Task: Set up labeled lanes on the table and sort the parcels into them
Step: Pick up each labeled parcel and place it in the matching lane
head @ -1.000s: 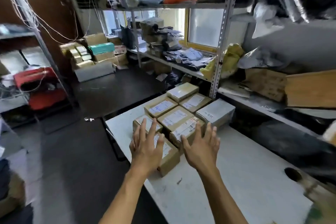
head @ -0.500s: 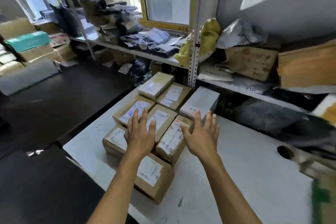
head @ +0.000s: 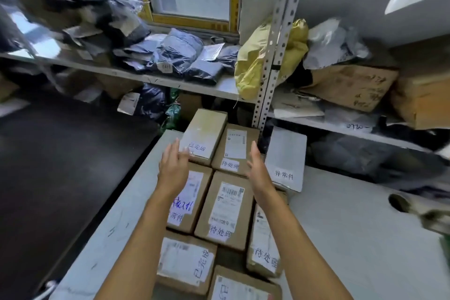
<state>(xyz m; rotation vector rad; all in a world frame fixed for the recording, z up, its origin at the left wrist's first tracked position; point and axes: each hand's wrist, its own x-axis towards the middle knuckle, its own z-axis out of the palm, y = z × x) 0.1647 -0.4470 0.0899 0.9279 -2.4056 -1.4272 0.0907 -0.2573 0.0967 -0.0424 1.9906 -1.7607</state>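
Note:
Several brown cardboard parcels with white handwritten labels lie packed together on the white table (head: 353,238). My left hand (head: 173,165) hovers with straight fingers over the left column, next to the far-left parcel (head: 205,134). My right hand (head: 258,169) is held edge-on, fingers straight, between the far middle parcel (head: 235,147) and a grey-white parcel (head: 286,157) on the right. Below my hands lie a labelled middle parcel (head: 227,209), a left parcel (head: 188,200) with blue writing, and a near-left parcel (head: 186,262). Neither hand holds anything.
Metal shelving (head: 270,68) stands behind the table with dark plastic mailers (head: 175,56), a yellow bag (head: 253,63) and brown boxes (head: 350,85). A round hole (head: 399,202) is in the table at the right. Dark floor (head: 60,165) lies beyond the table's left edge.
The view has swung right and closer to the parcels. Both hands have reached further across the parcels toward the far row and spread slightly apart.

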